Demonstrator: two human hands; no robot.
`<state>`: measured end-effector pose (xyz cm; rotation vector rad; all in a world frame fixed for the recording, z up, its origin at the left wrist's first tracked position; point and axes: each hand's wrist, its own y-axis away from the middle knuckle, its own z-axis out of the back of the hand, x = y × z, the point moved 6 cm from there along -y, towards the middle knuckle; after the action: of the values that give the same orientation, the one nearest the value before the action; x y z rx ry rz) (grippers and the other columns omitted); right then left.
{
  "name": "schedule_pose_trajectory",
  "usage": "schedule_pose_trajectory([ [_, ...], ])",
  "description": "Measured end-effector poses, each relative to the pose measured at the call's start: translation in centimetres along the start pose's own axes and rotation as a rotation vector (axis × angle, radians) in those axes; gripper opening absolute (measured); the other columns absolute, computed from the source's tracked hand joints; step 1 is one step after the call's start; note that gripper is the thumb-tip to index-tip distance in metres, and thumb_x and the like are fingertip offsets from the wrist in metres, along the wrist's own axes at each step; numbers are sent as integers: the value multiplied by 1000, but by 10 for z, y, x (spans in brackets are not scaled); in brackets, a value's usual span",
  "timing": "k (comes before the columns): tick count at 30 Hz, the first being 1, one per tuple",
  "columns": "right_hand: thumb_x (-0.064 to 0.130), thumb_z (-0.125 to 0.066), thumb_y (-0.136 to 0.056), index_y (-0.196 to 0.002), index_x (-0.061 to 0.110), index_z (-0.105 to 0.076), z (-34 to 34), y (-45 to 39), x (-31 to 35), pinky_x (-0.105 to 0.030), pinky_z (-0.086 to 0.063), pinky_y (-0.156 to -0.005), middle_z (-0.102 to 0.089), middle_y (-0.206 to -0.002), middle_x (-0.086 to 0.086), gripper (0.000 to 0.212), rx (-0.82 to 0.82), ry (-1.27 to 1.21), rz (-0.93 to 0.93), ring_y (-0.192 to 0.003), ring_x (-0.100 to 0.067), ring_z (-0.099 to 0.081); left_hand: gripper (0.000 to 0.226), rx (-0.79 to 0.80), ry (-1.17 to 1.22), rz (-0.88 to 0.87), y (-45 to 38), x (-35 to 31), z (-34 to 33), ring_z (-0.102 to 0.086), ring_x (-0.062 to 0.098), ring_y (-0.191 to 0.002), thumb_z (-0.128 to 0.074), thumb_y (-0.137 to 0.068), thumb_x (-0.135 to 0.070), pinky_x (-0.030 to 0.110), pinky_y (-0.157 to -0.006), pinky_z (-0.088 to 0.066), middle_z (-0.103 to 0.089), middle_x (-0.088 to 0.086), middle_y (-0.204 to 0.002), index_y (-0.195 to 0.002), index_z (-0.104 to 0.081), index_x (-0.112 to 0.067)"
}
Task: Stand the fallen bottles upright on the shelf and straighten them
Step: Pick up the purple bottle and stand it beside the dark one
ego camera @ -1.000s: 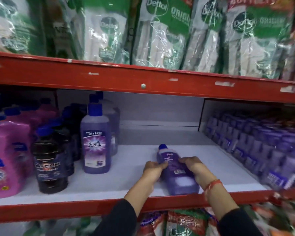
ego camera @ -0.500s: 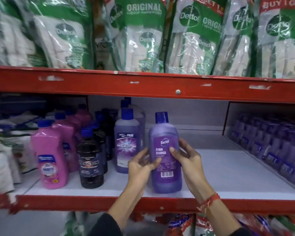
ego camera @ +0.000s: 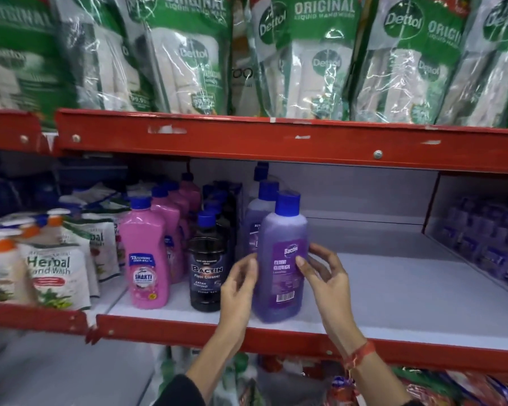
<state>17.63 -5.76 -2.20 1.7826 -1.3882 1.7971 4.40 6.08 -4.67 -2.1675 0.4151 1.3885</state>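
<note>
A purple Bactin floor-cleaner bottle (ego camera: 282, 230) with a blue cap stands upright near the front of the white shelf board (ego camera: 393, 288), its label facing me. My left hand (ego camera: 239, 285) presses against its left side. My right hand (ego camera: 326, 276) holds the right side, thumb on the label and fingers spread behind. Two more purple bottles (ego camera: 258, 209) stand upright directly behind it. No bottle is lying down in view.
Left of the purple row stand black Bactin bottles (ego camera: 207, 268) and pink bottles (ego camera: 145, 259), then herbal hand wash pouches (ego camera: 53, 268). Small purple packs (ego camera: 487, 238) fill the right bay. A red beam (ego camera: 276, 142) with Dettol pouches (ego camera: 320, 60) hangs overhead.
The purple bottle lay flat on the shelf under both hands. It has been raised upright, carried left and set down in front of the other purple bottles.
</note>
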Motion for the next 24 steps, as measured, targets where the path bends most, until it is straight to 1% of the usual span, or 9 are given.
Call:
schedule_pose_trajectory([
  [3, 29, -71, -82, -120, 17, -67, 6, 5, -1, -17, -60, -80, -73, -113, 5, 40, -18, 149, 23, -104, -9, -69, 17, 30, -7, 81, -3, 4, 1, -60, 28, -101, -51, -94, -15, 51, -103, -44, -68, 13, -105, -97, -67, -10],
  [5, 41, -68, -80, -126, 22, -65, 0, 6, -5, -17, -58, -87, -72, -117, 11, 49, 88, 131, -42, -109, -5, -67, 14, 87, -30, 101, -4, 5, 0, -58, 26, -97, -53, -92, -7, 47, -99, -45, -66, 13, -99, -99, -65, -8],
  [7, 56, -70, -73, -119, 30, -65, -12, 8, -7, -13, -56, -84, -76, -109, 19, 53, 248, 120, -126, -104, 1, -69, 21, 182, -80, 104, -3, 4, -6, -64, 13, -92, -59, -88, -4, 31, -90, -52, -68, 5, -98, -108, -63, -9],
  [9, 62, -76, -66, -108, 23, -68, -20, 6, -11, -14, -56, -76, -79, -101, 11, 59, 341, 132, -177, -97, -5, -73, 33, 265, -141, 107, -2, 6, -12, -67, -3, -88, -68, -81, -3, 15, -82, -54, -68, -3, -102, -109, -60, -19],
  [13, 67, -84, -46, -106, 18, -69, -12, -3, -11, -33, -59, -83, -78, -105, -5, 79, 297, 64, -177, -99, -22, -73, 55, 299, -198, 92, -3, 8, -11, -64, 9, -110, -76, -72, -9, 20, -92, -51, -67, 3, -119, -122, -55, -18],
  [16, 58, -82, -60, -110, 31, -72, -6, -7, -6, -26, -60, -81, -77, -112, 1, 58, 295, 13, -117, -105, -20, -72, 66, 214, -287, 7, -3, 6, -6, -66, 11, -108, -79, -71, -5, 25, -94, -53, -68, 1, -116, -129, -50, -16],
  [19, 43, -74, -74, -133, 46, -51, -11, -2, -9, -21, -59, -83, -68, -128, 9, 63, 301, 62, -94, -112, -11, -68, 72, 78, -376, -64, 2, 3, -6, -63, 17, -113, -80, -72, -13, 41, -101, -50, -66, 1, -121, -135, -45, -20],
  [21, 41, -66, -79, -131, 63, -33, -19, 4, -11, -14, -57, -78, -59, -133, 13, 66, 315, 161, -62, -113, -7, -64, 74, 2, -451, -127, 7, -1, -7, -61, 17, -116, -78, -74, -22, 44, -101, -50, -63, 0, -125, -138, -42, -26],
  [24, 36, -60, -88, -126, 72, -18, -22, 8, -13, -4, -53, -76, -52, -136, 12, 67, 322, 244, -9, -119, -7, -57, 75, -30, -500, -170, 12, -3, -9, -56, 18, -124, -74, -79, -23, 46, -104, -47, -57, 2, -136, -144, -35, -26],
])
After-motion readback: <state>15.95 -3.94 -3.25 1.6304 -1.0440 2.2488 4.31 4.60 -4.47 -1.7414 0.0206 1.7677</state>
